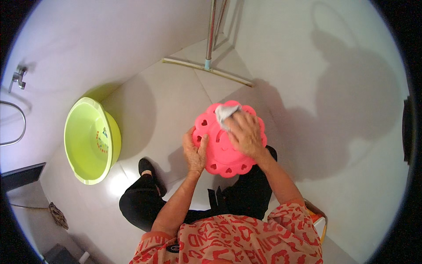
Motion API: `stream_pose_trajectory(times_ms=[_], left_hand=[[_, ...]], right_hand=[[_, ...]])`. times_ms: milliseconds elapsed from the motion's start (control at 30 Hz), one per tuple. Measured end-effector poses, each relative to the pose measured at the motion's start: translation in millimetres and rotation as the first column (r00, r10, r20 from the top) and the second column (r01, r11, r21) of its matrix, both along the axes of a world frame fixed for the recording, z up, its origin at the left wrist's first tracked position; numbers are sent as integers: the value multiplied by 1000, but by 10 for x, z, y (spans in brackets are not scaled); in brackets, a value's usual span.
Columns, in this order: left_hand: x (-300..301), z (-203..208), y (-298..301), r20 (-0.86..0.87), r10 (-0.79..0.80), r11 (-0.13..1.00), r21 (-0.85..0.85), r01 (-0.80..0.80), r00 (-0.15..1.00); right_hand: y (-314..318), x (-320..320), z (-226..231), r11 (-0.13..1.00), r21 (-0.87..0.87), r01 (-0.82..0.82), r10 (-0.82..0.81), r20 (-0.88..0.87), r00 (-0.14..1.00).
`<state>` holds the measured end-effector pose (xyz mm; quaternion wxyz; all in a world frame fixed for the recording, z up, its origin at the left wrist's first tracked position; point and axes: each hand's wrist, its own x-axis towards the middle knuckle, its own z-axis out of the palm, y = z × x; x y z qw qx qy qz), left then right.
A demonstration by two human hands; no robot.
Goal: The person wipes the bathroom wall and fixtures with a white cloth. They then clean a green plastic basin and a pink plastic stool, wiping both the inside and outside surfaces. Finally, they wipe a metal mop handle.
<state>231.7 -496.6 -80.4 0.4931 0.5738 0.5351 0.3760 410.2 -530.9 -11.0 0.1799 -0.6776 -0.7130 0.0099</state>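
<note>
Pink tray held at the rim, cloth pressed to its face

Hands meet on a round pink plastic tray (224, 149), scalloped at the edge and pierced with heart-shaped holes, held in the air above the floor (171, 101) in front of the person's knees; the left hand (195, 152) grips the tray's left rim, fingers (203, 145) clamped over the edge, seemingly to steady it; the right hand (245, 134) lies flat on the upper face, fingers together and pressing a crumpled pale grey cloth (225, 113) near the far rim, as a hand does when rubbing a surface; the tray looks smooth, glossy and rigid, the cloth soft and wadded.

A lime-green plastic basin (90, 141) leans tilted against the left wall, its round mouth turned toward the room, standing on its rim at the floor's left edge; a long-handled squeegee (209, 66) stands in the far corner, blade on the pale glossy tiles; a metal tap (18, 75) juts from the left wall; a dark rag (58, 215) lies on the floor near the lower left.
</note>
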Motion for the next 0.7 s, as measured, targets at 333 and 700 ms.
stream_pose_trajectory(times_ms=[333, 700], left_hand=[[-11, -42, 2, 28, -16, 1000, -25, 17, 999], [18, -99, -27, 122, 10, 997, -80, 0, 992]], right_hand=[[242, -398, -161, 991, 129, -40, 44, -33, 998], [86, -1, -321, 812, 318, 490, -560, 183, 808]])
